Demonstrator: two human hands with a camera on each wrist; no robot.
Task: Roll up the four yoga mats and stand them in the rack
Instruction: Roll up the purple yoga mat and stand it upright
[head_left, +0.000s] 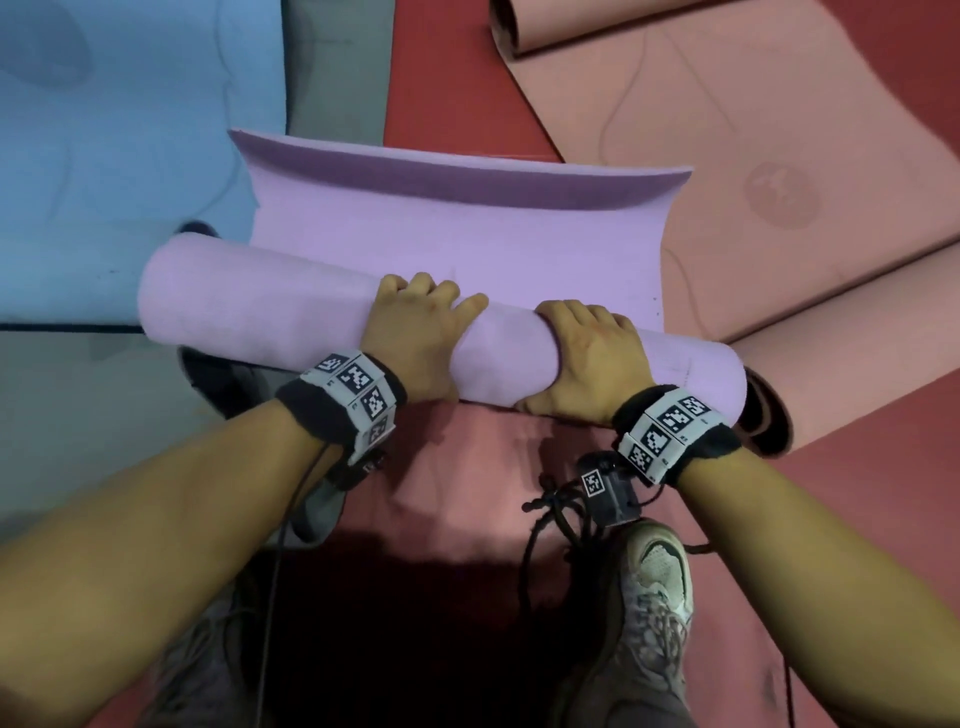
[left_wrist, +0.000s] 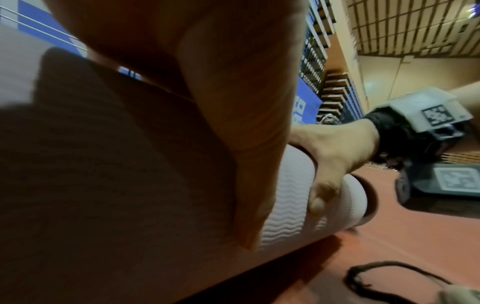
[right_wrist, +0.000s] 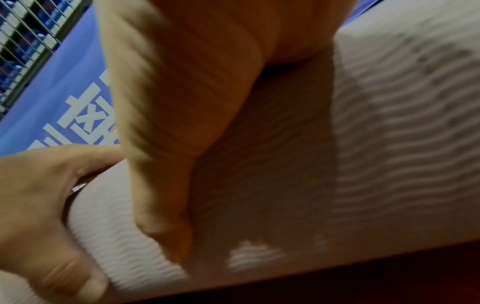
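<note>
Fingertips of both hands hidden over purple mat (head_left: 363, 322) roll. Pink mat (head_left: 727, 156) cut off at frame edge. Wrist views blurry, prob. motion.

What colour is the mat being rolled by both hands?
Light purple mat; clearest in the head view.

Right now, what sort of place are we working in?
Probably a sports hall or gym: red sport flooring, several yoga mats spread out like the blue mat, and a blue banner below wire railing.

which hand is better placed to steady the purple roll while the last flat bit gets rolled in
Left, probably. The left hand grips the purple mat roll near its middle, fingers curled over the top. The right hand grips nearer the right end, so it balances the roll less well.
</note>
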